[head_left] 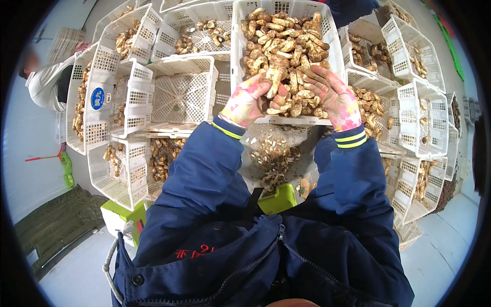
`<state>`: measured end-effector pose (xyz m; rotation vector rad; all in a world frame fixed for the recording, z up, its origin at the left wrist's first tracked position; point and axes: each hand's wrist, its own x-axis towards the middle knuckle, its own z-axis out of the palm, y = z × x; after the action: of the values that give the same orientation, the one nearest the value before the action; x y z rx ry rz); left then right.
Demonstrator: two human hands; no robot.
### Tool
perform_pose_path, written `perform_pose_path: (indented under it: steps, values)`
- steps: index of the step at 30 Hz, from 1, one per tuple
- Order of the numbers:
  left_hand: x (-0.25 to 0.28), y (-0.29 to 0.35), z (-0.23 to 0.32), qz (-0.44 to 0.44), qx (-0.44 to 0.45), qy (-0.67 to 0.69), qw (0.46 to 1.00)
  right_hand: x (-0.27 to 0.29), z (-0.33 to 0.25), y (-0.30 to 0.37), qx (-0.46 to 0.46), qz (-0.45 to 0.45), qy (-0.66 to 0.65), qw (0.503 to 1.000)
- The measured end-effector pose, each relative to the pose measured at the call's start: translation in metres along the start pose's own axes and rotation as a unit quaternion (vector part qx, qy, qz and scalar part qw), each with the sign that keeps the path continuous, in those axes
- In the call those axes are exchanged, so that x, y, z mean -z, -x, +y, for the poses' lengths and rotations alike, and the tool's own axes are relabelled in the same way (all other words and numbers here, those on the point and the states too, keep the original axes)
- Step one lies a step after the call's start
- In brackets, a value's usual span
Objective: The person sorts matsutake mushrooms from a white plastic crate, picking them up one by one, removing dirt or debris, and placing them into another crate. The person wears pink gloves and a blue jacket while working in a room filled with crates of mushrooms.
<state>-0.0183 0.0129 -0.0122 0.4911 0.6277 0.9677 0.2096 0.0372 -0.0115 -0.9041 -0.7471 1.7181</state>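
Note:
Straight ahead, a white plastic crate (236, 51) is heaped with brown-and-cream mushrooms (291, 43), thick-stemmed and soil-stained. At the crate's near left corner, my left hand (250, 100), in a pink and yellow patterned glove, is closed around a large pale mushroom (276, 77) with its cap pointing away from me. My right hand (335, 94), gloved alike with dirt-darkened fingers, rests over the near right part of the heap. Its fingers are stretched out, and nothing shows gripped in them.
White crates with mushrooms stand on both sides, some stacked. A bare-bottomed crate (179, 92) is left of the heap. Trimmings (276, 156) lie on the floor below, near a green stool or box (279, 199). A person in a white top (48, 84) is at far left.

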Motion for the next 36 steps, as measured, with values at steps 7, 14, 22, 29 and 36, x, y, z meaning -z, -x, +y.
perform_pose_path:
  steps: [7,14,22,29,36]
  values:
    - [0.048,-0.013,0.039,0.155,-0.115,-0.209,0.959,0.013,-0.033,0.006,0.057,0.007,0.032,0.998]
    - [0.19,-0.06,0.067,0.388,-0.019,-0.131,0.912,0.031,-0.042,0.012,0.067,0.015,0.062,0.996]
    - [0.216,-0.079,0.066,0.343,-0.192,-0.165,0.905,0.034,-0.043,0.007,0.069,0.034,0.082,0.994]
    - [0.067,-0.034,0.064,0.237,-0.209,-0.196,0.928,0.054,-0.032,-0.006,0.095,0.086,0.433,0.892]
    - [-0.012,0.015,0.0,0.147,-0.105,-0.246,0.952,0.08,0.024,-0.022,0.02,0.068,0.644,0.762]
